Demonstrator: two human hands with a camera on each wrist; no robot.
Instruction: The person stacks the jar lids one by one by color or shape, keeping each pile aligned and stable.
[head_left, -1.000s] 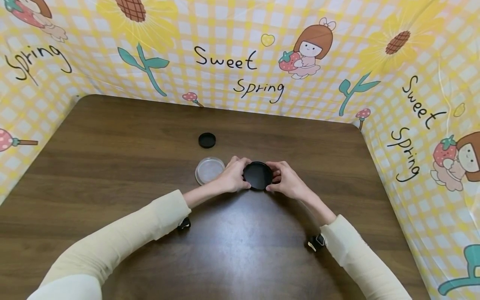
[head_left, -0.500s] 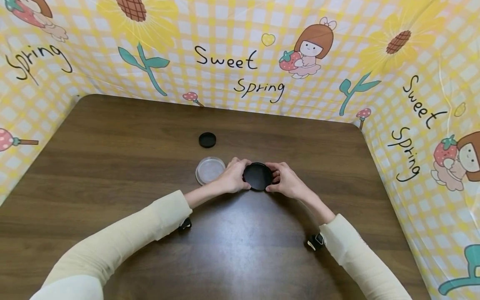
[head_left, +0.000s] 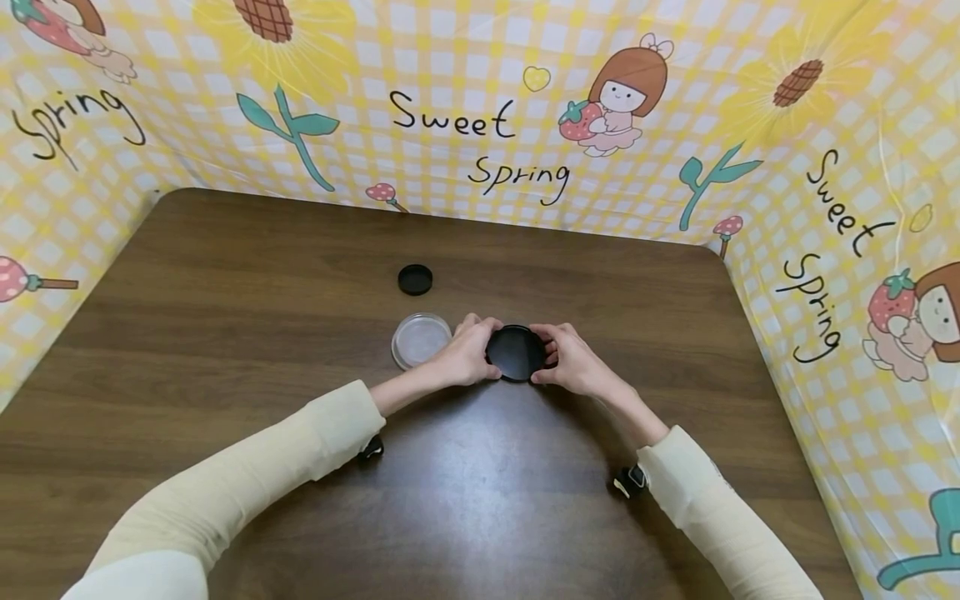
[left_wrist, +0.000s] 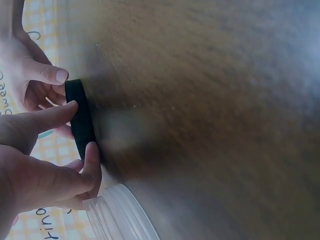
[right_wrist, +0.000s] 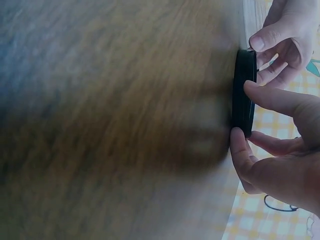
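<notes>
A shallow black round lid lies flat at the middle of the table, its raised rim showing in the head view. My left hand grips its left edge between thumb and fingers. On the opposite edge, my right hand pinches the rim the same way. Both wrist views show the lid's dark side wall edge-on, low against the tabletop. Just left of my left hand sits a clear round plastic container, part of its right side hidden by that hand. Whether anything lies beneath the black lid, I cannot tell.
Farther back, a smaller black round cap lies beyond the clear container. The brown wooden table is bordered at the back and sides by a yellow checked cloth. Small black devices sit at both wrists.
</notes>
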